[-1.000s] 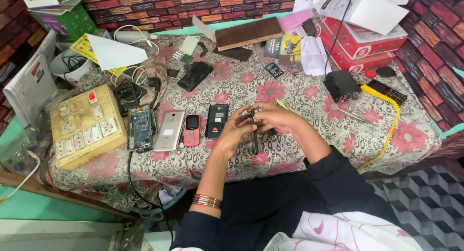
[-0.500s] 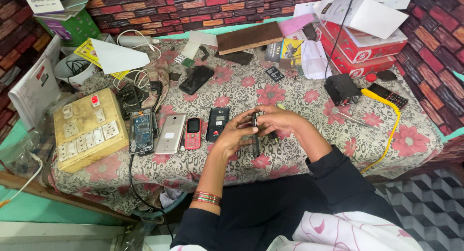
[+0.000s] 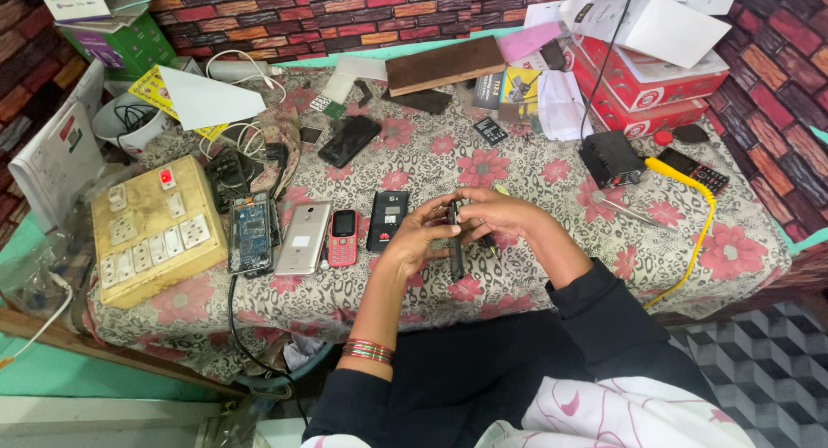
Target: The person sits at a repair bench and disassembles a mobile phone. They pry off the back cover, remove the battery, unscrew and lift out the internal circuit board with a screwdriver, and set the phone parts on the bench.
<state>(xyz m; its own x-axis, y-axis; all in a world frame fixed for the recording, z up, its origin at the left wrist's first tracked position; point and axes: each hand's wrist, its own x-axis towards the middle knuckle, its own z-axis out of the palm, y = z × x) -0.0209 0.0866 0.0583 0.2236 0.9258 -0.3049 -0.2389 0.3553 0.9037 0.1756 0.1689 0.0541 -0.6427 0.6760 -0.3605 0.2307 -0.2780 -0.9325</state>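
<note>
Tabletop (image 3: 535,168) under a flowered cloth carries a yellowed switch board (image 3: 153,232) at far left. Right of the board lie, in order, a bare circuit board (image 3: 251,233), a silver phone (image 3: 303,238), a red phone (image 3: 343,238) and a black phone (image 3: 388,220). Just right of the black phone, left hand (image 3: 412,241) and right hand (image 3: 492,215) both grip a slim dark phone (image 3: 454,241) edge-on above the cloth, fingers closed on it.

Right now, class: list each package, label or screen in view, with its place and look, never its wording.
Green box: far left corner, white lid.
Red boxes: far right, stacked, flat.
Yellow packet: far middle, small.
Red phone: left of left hand, dark screen.
Silver phone: beside it, white sticker.
</note>
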